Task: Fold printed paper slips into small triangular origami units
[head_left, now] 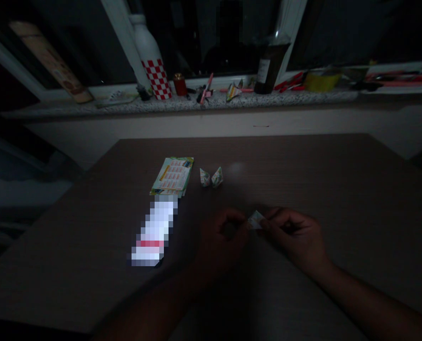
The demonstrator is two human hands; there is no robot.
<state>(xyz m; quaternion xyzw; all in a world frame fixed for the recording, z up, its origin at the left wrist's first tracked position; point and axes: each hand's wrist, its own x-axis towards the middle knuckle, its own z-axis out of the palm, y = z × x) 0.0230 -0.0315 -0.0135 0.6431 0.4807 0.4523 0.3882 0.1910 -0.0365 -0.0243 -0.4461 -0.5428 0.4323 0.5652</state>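
In dim light, my left hand (219,239) and my right hand (296,237) meet over the wooden table (320,180). Both pinch a small folded piece of printed paper (256,219) between fingertips, just above the tabletop. Two finished little folded paper shapes (211,177) stand side by side farther back on the table. A stack of printed paper sheets (173,176) lies to their left. A bright, blurred-out rectangular object (155,233) lies near my left hand.
A stone windowsill (182,102) runs behind the table with a white bottle with red checks (152,57), a dark glass bottle (271,61), a small red jar (179,84), pens, tape roll (320,81) and another folded paper shape (233,91).
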